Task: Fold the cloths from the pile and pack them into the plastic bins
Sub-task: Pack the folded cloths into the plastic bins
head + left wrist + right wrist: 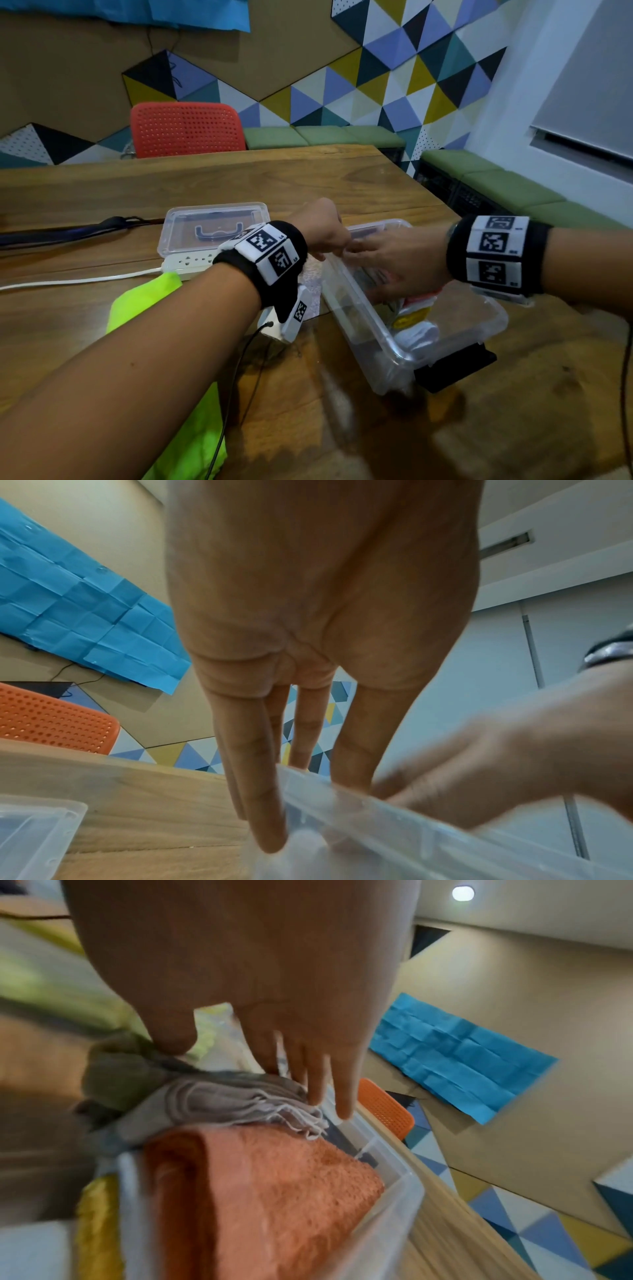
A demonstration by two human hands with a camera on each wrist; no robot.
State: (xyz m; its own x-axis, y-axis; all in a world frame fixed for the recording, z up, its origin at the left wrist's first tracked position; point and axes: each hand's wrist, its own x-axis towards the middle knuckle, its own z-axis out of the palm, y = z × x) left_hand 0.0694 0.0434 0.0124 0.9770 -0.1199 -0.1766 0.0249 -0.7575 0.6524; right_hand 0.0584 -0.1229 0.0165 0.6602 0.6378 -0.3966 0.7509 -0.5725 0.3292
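Note:
A clear plastic bin (359,329) sits at the table's middle right, with folded cloths in it. In the right wrist view these are an orange towel (274,1191), a grey fringed cloth (232,1102), an olive cloth (116,1074) and a yellow one (97,1218). My right hand (250,1069) (394,260) reaches into the bin and presses straight fingers on the grey cloth, thumb on the olive one. My left hand (325,233) (308,813) pinches the bin's far rim (394,818), thumb inside, fingers outside. A neon green cloth (144,305) lies under my left forearm.
The bin's lid (212,226) lies flat behind my left wrist, next to a white power strip (188,265) with its cable. A black latch (455,366) hangs at the bin's near end. A red chair (186,130) stands across the wooden table. A dark strap (68,229) lies far left.

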